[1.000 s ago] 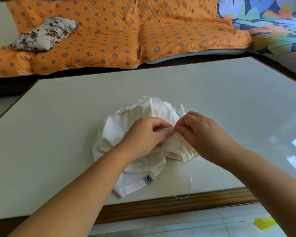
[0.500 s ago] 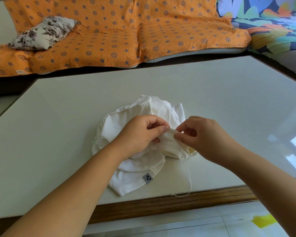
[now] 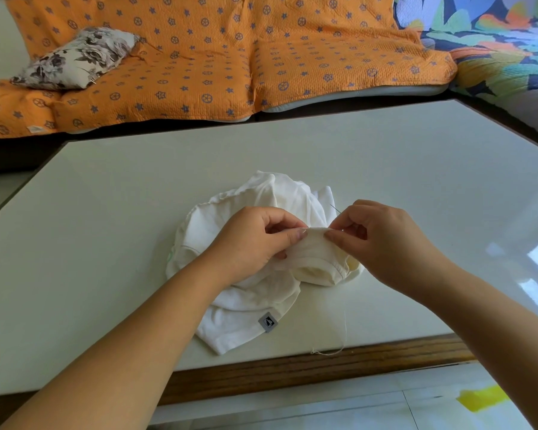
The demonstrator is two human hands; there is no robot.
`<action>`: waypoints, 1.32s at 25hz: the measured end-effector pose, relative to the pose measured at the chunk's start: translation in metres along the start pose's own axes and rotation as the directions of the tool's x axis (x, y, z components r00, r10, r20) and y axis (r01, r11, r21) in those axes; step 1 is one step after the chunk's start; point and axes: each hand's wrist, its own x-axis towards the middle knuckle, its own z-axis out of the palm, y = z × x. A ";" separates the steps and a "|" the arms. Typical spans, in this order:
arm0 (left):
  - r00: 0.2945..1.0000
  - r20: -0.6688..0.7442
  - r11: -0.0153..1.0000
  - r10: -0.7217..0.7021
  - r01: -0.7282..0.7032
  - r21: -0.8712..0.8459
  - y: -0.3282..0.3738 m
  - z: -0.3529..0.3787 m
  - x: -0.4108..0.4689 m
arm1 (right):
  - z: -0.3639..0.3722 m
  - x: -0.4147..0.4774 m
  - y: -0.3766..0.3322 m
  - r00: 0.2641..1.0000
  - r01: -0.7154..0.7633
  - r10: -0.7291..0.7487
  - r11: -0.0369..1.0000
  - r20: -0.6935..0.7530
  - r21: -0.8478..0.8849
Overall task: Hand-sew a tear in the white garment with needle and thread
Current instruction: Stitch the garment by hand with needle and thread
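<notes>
Head view: your left hand (image 3: 255, 240) and right hand (image 3: 382, 243) meet over the garment (image 3: 280, 197), which lies bunched near the front middle of the tabletop (image 3: 121, 212), its grey label (image 3: 267, 321) facing the near edge. Your left fingers (image 3: 292, 235) are curled and pinch a raised fold of the cloth between thumb and forefinger; your right fingers (image 3: 334, 236) pinch the same fold just beside them, thumb tip almost touching your left thumb. The needle (image 3: 334, 208) shows as a thin dark sliver slanting up behind your right forefinger; whether it sits in that pinch cannot be told. The thread (image 3: 345, 324) hangs from under your right hand and trails to the tabletop's front edge. Compared with half a second ago, your right hand has drawn slightly up and to the right, more of the needle shows, and the fold is pulled tauter between your hands; the garment's heap and the thread's tail lie where they did.
</notes>
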 end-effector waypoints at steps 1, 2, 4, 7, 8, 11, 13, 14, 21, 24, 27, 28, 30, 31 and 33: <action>1.000 0.002 1.000 0.000 0.000 0.006 0.000 0.000 -0.001 | 0.000 -0.001 -0.002 1.000 -0.006 0.006 1.000 -0.011 0.002; 1.000 0.003 1.000 0.000 0.000 0.016 0.001 -0.001 -0.001 | -0.001 -0.003 -0.005 0.999 -0.015 0.016 1.000 -0.035 0.023; 1.000 0.000 0.999 0.001 -0.001 0.033 0.001 -0.001 -0.002 | -0.006 -0.010 -0.014 0.995 -0.052 0.066 0.981 -0.069 0.186; 1.000 -0.001 1.000 0.007 -0.007 0.029 0.002 0.000 -0.002 | -0.009 -0.020 -0.025 0.983 -0.184 0.169 0.836 0.075 0.517; 1.000 0.002 1.000 0.009 -0.009 0.022 0.001 0.000 -0.002 | -0.008 -0.022 -0.027 0.973 -0.230 0.182 0.789 0.140 0.569; 1.000 0.007 1.000 0.009 -0.009 0.003 -0.001 0.000 0.000 | -0.003 -0.024 -0.027 0.931 -0.355 0.203 0.685 0.302 0.636; 1.000 0.008 1.000 0.011 -0.011 -0.004 -0.002 0.000 0.000 | -0.001 -0.024 -0.026 0.910 -0.397 0.208 0.688 0.358 0.608; 1.000 0.007 1.000 0.013 -0.013 -0.007 -0.002 0.000 0.000 | -0.001 -0.023 -0.026 0.905 -0.403 0.212 0.702 0.368 0.587; 1.000 0.016 1.000 0.013 -0.013 -0.003 -0.002 -0.001 -0.001 | 0.002 -0.021 -0.028 0.910 -0.376 0.208 0.778 0.358 0.503; 1.000 0.015 1.000 0.013 -0.013 -0.001 -0.002 -0.001 -0.002 | 0.003 -0.020 -0.028 0.912 -0.368 0.203 0.789 0.357 0.492; 1.000 0.017 1.000 0.011 -0.011 -0.002 -0.002 -0.002 -0.002 | 0.004 -0.020 -0.028 0.912 -0.365 0.203 0.798 0.356 0.479; 1.000 0.018 1.000 0.011 -0.011 -0.001 -0.002 -0.002 -0.002 | 0.004 -0.020 -0.028 0.912 -0.365 0.204 0.801 0.355 0.475; 1.000 0.022 1.000 0.010 -0.010 -0.002 -0.002 -0.002 -0.002 | 0.004 -0.020 -0.028 0.913 -0.364 0.207 0.804 0.353 0.469; 1.000 0.023 1.000 0.008 -0.008 -0.004 -0.001 -0.002 -0.002 | 0.004 -0.020 -0.028 0.913 -0.364 0.209 0.806 0.350 0.467; 1.000 0.025 1.000 0.006 -0.006 -0.006 -0.001 -0.002 -0.002 | 0.005 -0.020 -0.028 0.915 -0.361 0.210 0.810 0.345 0.463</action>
